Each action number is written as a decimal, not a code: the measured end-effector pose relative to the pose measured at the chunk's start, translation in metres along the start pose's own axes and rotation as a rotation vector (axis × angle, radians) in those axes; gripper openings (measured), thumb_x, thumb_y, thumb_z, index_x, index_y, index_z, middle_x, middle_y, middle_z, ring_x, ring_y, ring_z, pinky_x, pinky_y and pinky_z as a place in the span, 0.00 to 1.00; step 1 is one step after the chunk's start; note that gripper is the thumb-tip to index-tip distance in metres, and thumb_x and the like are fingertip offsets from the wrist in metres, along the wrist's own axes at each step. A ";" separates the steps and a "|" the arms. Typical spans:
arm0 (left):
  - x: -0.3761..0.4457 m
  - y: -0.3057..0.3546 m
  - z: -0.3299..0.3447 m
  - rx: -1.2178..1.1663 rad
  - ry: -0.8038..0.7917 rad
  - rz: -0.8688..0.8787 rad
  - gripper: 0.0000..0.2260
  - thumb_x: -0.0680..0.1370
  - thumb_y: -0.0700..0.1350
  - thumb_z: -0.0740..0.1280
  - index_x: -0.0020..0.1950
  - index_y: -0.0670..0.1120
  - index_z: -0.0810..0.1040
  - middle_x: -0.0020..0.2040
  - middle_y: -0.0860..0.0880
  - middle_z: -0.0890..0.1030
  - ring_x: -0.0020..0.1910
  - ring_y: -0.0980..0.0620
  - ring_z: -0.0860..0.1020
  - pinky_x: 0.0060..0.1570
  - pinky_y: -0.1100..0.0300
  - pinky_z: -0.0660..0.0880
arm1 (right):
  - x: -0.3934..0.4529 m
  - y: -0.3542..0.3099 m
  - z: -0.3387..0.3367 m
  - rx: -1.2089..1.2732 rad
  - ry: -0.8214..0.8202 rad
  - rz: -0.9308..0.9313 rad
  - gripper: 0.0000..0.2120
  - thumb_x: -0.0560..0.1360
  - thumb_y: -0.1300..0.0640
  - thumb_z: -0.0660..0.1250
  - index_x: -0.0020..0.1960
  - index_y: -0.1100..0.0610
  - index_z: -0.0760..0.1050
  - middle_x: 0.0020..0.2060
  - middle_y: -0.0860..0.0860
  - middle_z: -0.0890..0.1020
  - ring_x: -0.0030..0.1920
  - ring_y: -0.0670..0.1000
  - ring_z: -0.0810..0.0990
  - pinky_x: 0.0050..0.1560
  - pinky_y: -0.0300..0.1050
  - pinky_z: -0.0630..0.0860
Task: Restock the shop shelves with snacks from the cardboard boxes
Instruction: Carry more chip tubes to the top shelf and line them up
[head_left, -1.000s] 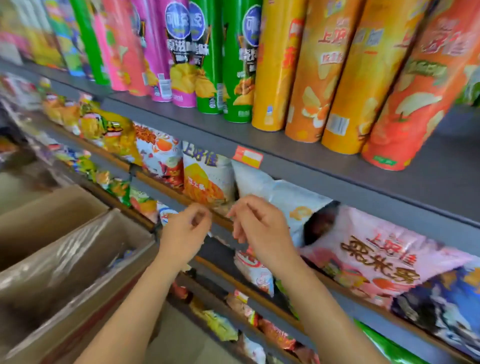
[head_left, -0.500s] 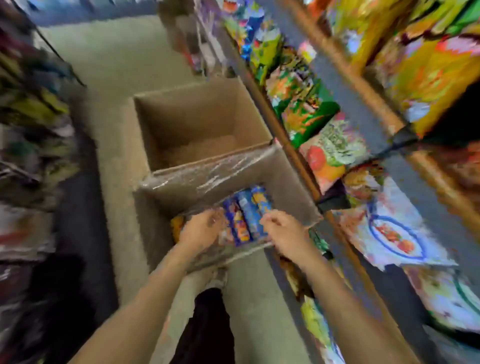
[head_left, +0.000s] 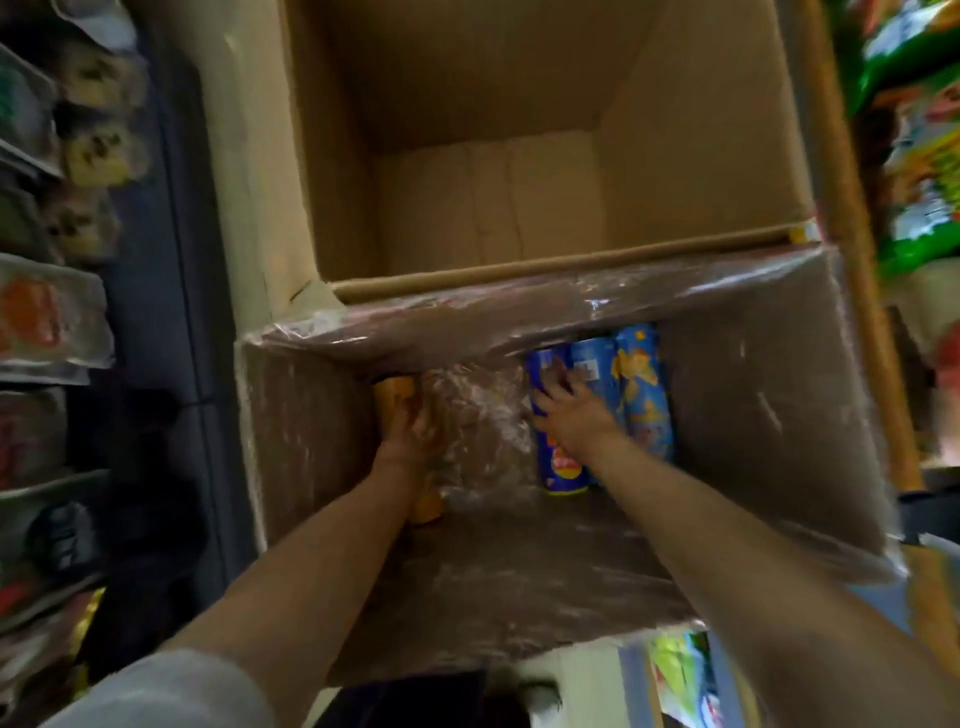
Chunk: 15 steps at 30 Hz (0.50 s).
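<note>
Here, looking straight down from my head camera, I see 2 cardboard boxes standing end to end on the aisle floor between shelving. The far box (head_left: 519, 156) is open, showing only its bare cardboard bottom. The near box (head_left: 753, 415) is lined or wrapped with shiny clear plastic film (head_left: 483, 415), and both of my bare forearms reach down into it.

My left hand (head_left: 410, 426) rests on an orange snack tube (head_left: 395, 395) lying at the left side of the box floor; the fingers curl over it, so this grip looks closed around the tube, though blur softens the detail. My right hand (head_left: 566, 415) lies with fingers spread on top of 3 blue snack tubes (head_left: 644, 395) that lie side by side, touching each other, toward the right of the box floor. That grip is open, pressing flat, not wrapped around any tube.

Blurred snack bags (head_left: 914, 156) fill the shelves on the right, and packaged goods (head_left: 47, 322) line the shelves on the left.
</note>
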<state>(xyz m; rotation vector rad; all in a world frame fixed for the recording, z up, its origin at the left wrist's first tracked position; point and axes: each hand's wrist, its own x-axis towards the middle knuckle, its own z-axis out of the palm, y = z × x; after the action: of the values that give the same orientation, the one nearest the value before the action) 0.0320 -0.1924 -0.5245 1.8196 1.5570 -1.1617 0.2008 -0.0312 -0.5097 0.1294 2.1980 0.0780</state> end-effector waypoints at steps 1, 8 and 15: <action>0.005 0.003 0.004 0.028 -0.017 0.023 0.26 0.85 0.48 0.50 0.81 0.43 0.46 0.81 0.41 0.47 0.79 0.34 0.44 0.74 0.34 0.48 | 0.008 -0.002 0.005 -0.073 -0.031 -0.031 0.24 0.84 0.56 0.56 0.79 0.50 0.59 0.80 0.56 0.51 0.79 0.65 0.44 0.74 0.71 0.44; 0.018 0.000 -0.010 0.170 -0.015 0.167 0.25 0.84 0.46 0.55 0.80 0.44 0.55 0.80 0.41 0.56 0.78 0.36 0.52 0.75 0.35 0.48 | 0.027 -0.010 0.010 -0.126 -0.057 -0.078 0.28 0.82 0.54 0.60 0.80 0.47 0.55 0.81 0.55 0.49 0.80 0.63 0.40 0.72 0.73 0.41; -0.018 -0.019 -0.054 -0.362 0.212 0.035 0.23 0.79 0.54 0.63 0.75 0.55 0.66 0.71 0.47 0.72 0.71 0.43 0.68 0.72 0.46 0.56 | -0.052 0.018 -0.030 0.493 0.186 0.081 0.33 0.77 0.60 0.67 0.77 0.46 0.59 0.78 0.52 0.58 0.79 0.62 0.50 0.74 0.64 0.57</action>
<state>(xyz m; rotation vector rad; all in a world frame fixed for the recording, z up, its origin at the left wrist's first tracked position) 0.0294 -0.1544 -0.4780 1.7554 1.7134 -0.6339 0.2076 -0.0203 -0.4487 0.5034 2.3565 -0.4251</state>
